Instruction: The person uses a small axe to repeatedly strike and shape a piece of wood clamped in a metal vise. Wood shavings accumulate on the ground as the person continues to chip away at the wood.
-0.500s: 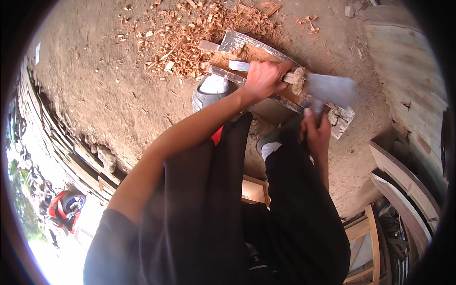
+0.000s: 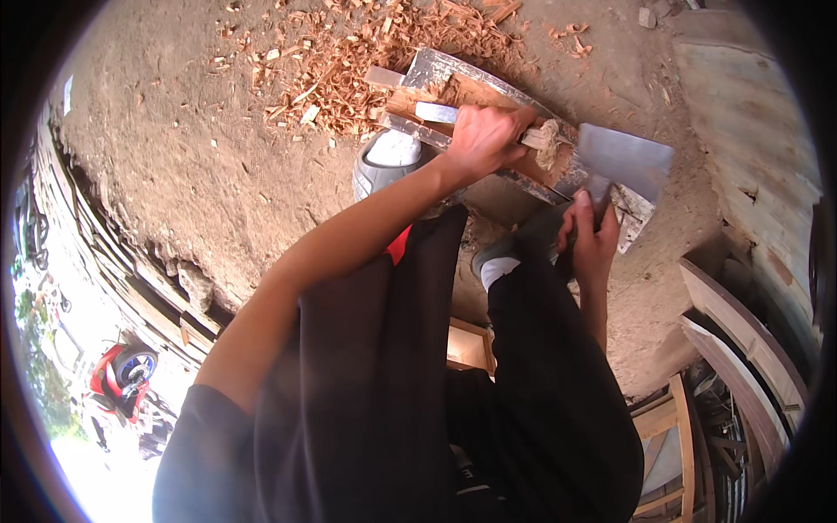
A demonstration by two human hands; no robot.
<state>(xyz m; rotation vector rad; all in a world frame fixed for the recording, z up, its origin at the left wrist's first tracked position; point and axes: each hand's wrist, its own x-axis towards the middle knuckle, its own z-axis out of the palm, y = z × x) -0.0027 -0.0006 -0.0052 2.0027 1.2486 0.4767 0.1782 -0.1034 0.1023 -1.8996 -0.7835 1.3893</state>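
A wood chisel (image 2: 436, 112) lies slantwise over a worked piece of wood (image 2: 475, 91). My left hand (image 2: 490, 135) is closed round its handle, with the blade showing on the left and the frayed, mushroomed handle end (image 2: 547, 142) on the right. My right hand (image 2: 595, 234) grips the short dark handle of a hatchet-like tool with a broad flat metal head (image 2: 626, 159). That head is just right of the frayed end, with a small gap between them. Old boards with flaking paint (image 2: 632, 213) lie round and under the wood. The chisel's cutting edge is hard to make out.
Wood shavings and chips (image 2: 366, 61) cover the dirt floor beyond the wood. My left shoe (image 2: 388, 161) stands close to the boards. A corrugated metal sheet (image 2: 732, 131) and leaning panels (image 2: 741, 322) stand at the right. Stacked planks (image 2: 113, 253) and a red motorcycle (image 2: 109, 379) are at the left.
My right hand and the hatchet-like tool have moved right, away from the chisel's frayed end. The metal head, blurred before, is now sharp. My left hand keeps its grip on the chisel.
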